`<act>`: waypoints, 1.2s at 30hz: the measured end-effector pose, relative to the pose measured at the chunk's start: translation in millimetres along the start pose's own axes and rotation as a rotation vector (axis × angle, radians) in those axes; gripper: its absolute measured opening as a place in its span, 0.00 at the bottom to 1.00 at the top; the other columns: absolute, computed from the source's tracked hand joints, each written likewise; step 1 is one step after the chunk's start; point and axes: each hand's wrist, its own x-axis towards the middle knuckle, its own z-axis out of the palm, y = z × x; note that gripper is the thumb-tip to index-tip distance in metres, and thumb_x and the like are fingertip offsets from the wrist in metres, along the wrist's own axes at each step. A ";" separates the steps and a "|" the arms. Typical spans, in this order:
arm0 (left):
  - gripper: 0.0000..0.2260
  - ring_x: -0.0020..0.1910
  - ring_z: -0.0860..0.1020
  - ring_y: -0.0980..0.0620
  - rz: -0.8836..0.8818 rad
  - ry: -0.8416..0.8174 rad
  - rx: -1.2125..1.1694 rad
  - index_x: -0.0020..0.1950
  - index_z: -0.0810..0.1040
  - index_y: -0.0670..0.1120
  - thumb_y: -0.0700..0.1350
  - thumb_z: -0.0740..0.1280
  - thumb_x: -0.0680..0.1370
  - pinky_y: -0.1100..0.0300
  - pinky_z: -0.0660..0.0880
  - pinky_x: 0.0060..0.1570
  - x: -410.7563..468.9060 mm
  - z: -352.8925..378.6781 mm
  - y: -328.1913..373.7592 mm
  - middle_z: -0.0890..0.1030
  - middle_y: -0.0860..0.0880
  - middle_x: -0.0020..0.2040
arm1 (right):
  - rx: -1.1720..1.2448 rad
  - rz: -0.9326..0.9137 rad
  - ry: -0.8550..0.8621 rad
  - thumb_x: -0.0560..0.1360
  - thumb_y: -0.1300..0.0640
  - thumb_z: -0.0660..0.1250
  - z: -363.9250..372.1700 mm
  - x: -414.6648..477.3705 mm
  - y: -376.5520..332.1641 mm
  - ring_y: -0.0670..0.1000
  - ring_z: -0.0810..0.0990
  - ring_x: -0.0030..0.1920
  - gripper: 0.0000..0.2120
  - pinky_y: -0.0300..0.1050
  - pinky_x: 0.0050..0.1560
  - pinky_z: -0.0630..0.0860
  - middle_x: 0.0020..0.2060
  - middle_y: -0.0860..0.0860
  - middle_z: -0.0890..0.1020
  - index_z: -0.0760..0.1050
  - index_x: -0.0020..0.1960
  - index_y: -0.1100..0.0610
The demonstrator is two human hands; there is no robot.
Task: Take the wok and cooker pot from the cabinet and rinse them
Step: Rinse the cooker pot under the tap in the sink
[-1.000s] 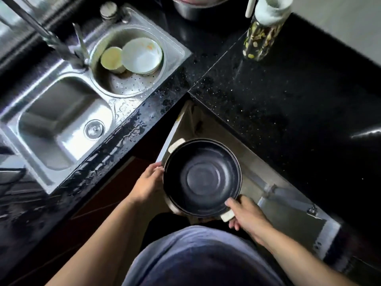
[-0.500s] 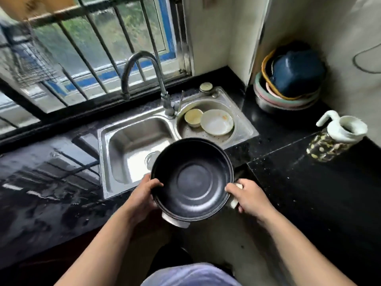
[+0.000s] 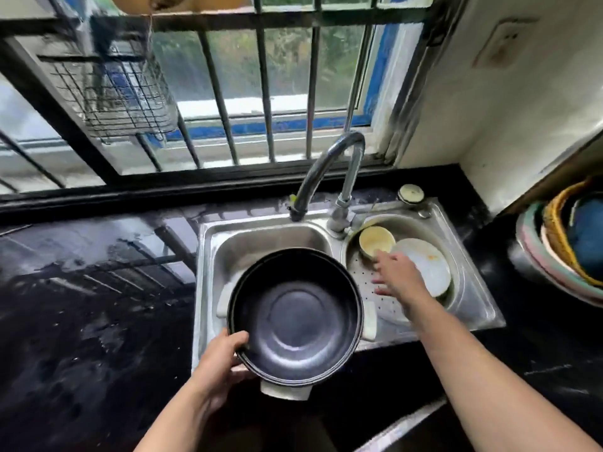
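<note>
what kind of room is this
Most likely a home kitchen: a steel double sink with a gooseneck faucet under a barred window, used dishes in its right basin, and a dark cooker pot held by the left hand.

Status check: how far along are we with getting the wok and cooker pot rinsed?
Done: the cooker pot is out of the cabinet and over the left sink basin. In hand: the left hand grips its rim; the right hand reaches over the right basin, near the bowl and plate. Left: no water runs from the faucet, and no wok is visible.
</note>
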 end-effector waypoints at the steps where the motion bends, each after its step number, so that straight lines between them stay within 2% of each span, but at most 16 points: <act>1: 0.08 0.30 0.81 0.53 -0.005 -0.001 0.019 0.49 0.76 0.46 0.36 0.65 0.72 0.55 0.81 0.35 6.8 -2.7 3.9 0.80 0.48 0.34 | 0.065 0.040 0.022 0.74 0.41 0.65 8.4 23.4 -12.3 0.54 0.84 0.38 0.22 0.51 0.35 0.83 0.44 0.56 0.82 0.75 0.56 0.59; 4: 0.07 0.28 0.81 0.55 -0.032 0.010 0.040 0.44 0.76 0.47 0.36 0.65 0.71 0.56 0.79 0.33 22.5 -8.3 15.8 0.80 0.50 0.31 | 0.092 0.156 0.109 0.73 0.42 0.66 26.0 84.2 -39.1 0.58 0.86 0.35 0.26 0.57 0.36 0.85 0.45 0.57 0.80 0.74 0.60 0.62; 7: 0.06 0.31 0.82 0.53 -0.060 0.012 0.053 0.41 0.79 0.49 0.40 0.67 0.65 0.54 0.80 0.33 31.5 -10.9 27.1 0.82 0.50 0.32 | 0.072 0.204 0.145 0.72 0.41 0.66 36.3 125.0 -47.9 0.61 0.86 0.37 0.29 0.60 0.37 0.84 0.54 0.61 0.79 0.74 0.63 0.62; 12: 0.06 0.36 0.80 0.46 -0.106 -0.045 0.112 0.31 0.80 0.51 0.41 0.66 0.64 0.50 0.81 0.37 42.2 -9.7 44.0 0.80 0.48 0.32 | 0.012 0.179 0.193 0.73 0.46 0.64 43.3 164.7 -45.6 0.63 0.86 0.36 0.17 0.57 0.35 0.83 0.49 0.65 0.83 0.73 0.39 0.60; 15: 0.03 0.36 0.78 0.47 -0.097 -0.052 0.146 0.31 0.75 0.49 0.42 0.66 0.61 0.53 0.78 0.37 49.7 -9.1 50.4 0.78 0.48 0.32 | -0.049 0.170 0.210 0.72 0.43 0.66 45.7 178.6 -44.4 0.61 0.86 0.32 0.22 0.57 0.33 0.84 0.53 0.64 0.81 0.76 0.46 0.64; 17: 0.05 0.36 0.77 0.48 -0.088 -0.055 0.162 0.32 0.74 0.50 0.43 0.66 0.59 0.53 0.75 0.39 53.9 -9.4 53.2 0.77 0.48 0.32 | -0.097 0.160 0.212 0.72 0.44 0.67 47.5 184.5 -42.6 0.60 0.85 0.29 0.22 0.53 0.29 0.83 0.54 0.62 0.80 0.77 0.51 0.64; 22: 0.08 0.30 0.78 0.53 -0.107 -0.062 0.141 0.32 0.79 0.52 0.43 0.67 0.55 0.55 0.79 0.35 61.0 -10.9 53.7 0.78 0.50 0.30 | -0.170 0.143 0.245 0.76 0.53 0.63 55.6 195.9 -39.1 0.59 0.83 0.25 0.14 0.42 0.20 0.77 0.51 0.63 0.82 0.76 0.51 0.64; 24: 0.08 0.28 0.77 0.54 -0.107 -0.045 0.116 0.31 0.79 0.51 0.41 0.66 0.56 0.55 0.79 0.34 63.8 -12.4 53.7 0.78 0.51 0.29 | -0.216 0.127 0.259 0.77 0.55 0.59 58.9 198.3 -40.1 0.59 0.85 0.27 0.11 0.38 0.18 0.72 0.40 0.62 0.85 0.73 0.49 0.63; 26: 0.10 0.28 0.77 0.54 -0.117 -0.045 0.107 0.36 0.77 0.50 0.40 0.65 0.57 0.54 0.80 0.34 66.2 -14.4 53.7 0.78 0.51 0.29 | -0.203 0.139 0.251 0.77 0.57 0.58 60.7 197.5 -38.1 0.59 0.86 0.30 0.10 0.39 0.20 0.74 0.23 0.53 0.82 0.71 0.50 0.63; 27: 0.11 0.28 0.77 0.54 -0.119 -0.046 0.105 0.38 0.76 0.48 0.40 0.65 0.57 0.54 0.80 0.35 67.0 -14.8 53.6 0.78 0.51 0.29 | -0.179 0.138 0.254 0.77 0.57 0.59 61.3 197.9 -34.9 0.59 0.86 0.31 0.10 0.40 0.23 0.77 0.20 0.48 0.80 0.72 0.51 0.64; 29: 0.13 0.27 0.77 0.54 -0.116 -0.032 0.098 0.41 0.74 0.47 0.39 0.65 0.58 0.53 0.80 0.36 68.8 -15.3 53.4 0.77 0.51 0.28 | -0.163 0.134 0.276 0.76 0.57 0.60 62.0 199.5 -28.3 0.60 0.86 0.34 0.13 0.43 0.31 0.82 0.25 0.55 0.83 0.73 0.52 0.67; 30: 0.13 0.27 0.77 0.54 -0.113 -0.018 0.093 0.41 0.73 0.46 0.39 0.65 0.58 0.53 0.80 0.36 69.9 -15.5 53.2 0.77 0.52 0.28 | -0.167 0.125 0.288 0.75 0.57 0.59 62.2 199.4 -26.8 0.59 0.87 0.35 0.13 0.39 0.29 0.80 0.27 0.56 0.84 0.73 0.51 0.66; 32: 0.13 0.27 0.78 0.54 -0.099 -0.011 0.082 0.41 0.73 0.46 0.38 0.65 0.57 0.53 0.79 0.36 70.5 -14.6 52.9 0.77 0.52 0.28 | -0.147 0.120 0.282 0.76 0.56 0.58 61.7 194.2 -28.3 0.52 0.87 0.34 0.11 0.32 0.23 0.74 0.22 0.48 0.81 0.73 0.48 0.64; 33: 0.13 0.27 0.78 0.54 -0.090 -0.016 0.076 0.40 0.74 0.47 0.38 0.65 0.57 0.54 0.79 0.35 70.7 -13.9 53.0 0.77 0.52 0.27 | -0.119 0.132 0.265 0.77 0.56 0.58 61.2 190.9 -30.5 0.50 0.87 0.36 0.11 0.32 0.29 0.77 0.19 0.46 0.80 0.74 0.48 0.63; 34: 0.12 0.26 0.77 0.54 -0.084 -0.020 0.073 0.38 0.75 0.48 0.38 0.65 0.57 0.55 0.79 0.34 71.1 -13.0 53.6 0.77 0.53 0.27 | -0.103 0.147 0.241 0.77 0.54 0.58 59.9 185.8 -32.7 0.51 0.87 0.41 0.13 0.37 0.41 0.82 0.21 0.52 0.81 0.74 0.48 0.64; 36: 0.11 0.27 0.78 0.55 -0.079 -0.022 0.082 0.36 0.76 0.51 0.38 0.64 0.58 0.56 0.79 0.32 72.4 -13.7 54.1 0.78 0.54 0.27 | -0.190 0.150 0.211 0.77 0.49 0.56 59.3 166.9 -38.9 0.58 0.86 0.49 0.22 0.46 0.58 0.78 0.35 0.60 0.86 0.76 0.52 0.66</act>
